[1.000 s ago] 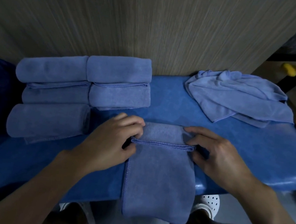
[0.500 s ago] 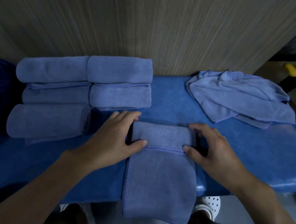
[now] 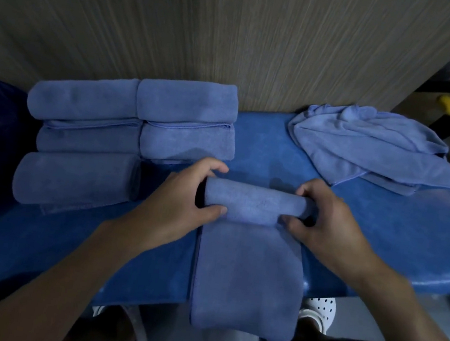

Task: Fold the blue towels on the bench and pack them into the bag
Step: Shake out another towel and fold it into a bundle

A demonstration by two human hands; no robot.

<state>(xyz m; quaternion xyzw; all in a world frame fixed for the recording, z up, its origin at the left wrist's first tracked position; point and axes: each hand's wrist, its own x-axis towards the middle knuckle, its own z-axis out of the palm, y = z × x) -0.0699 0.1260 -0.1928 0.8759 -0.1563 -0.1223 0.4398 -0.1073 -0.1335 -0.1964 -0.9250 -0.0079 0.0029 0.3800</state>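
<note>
— What do the hands hold?
— The left hand (image 3: 182, 202) and the right hand (image 3: 325, 226) each grip one end of a soft blue microfibre towel strip (image 3: 253, 205). Its far end is rolled into a cylinder, and the flat remainder hangs over the near edge of the glossy blue padded bench (image 3: 381, 234).
— And beside it?
— Five rolled blue towels (image 3: 137, 130) lie packed together at the left, against the grey wood-grain wall panel (image 3: 236, 28). A crumpled heap of loose blue towels (image 3: 369, 149) lies far right, well apart.
</note>
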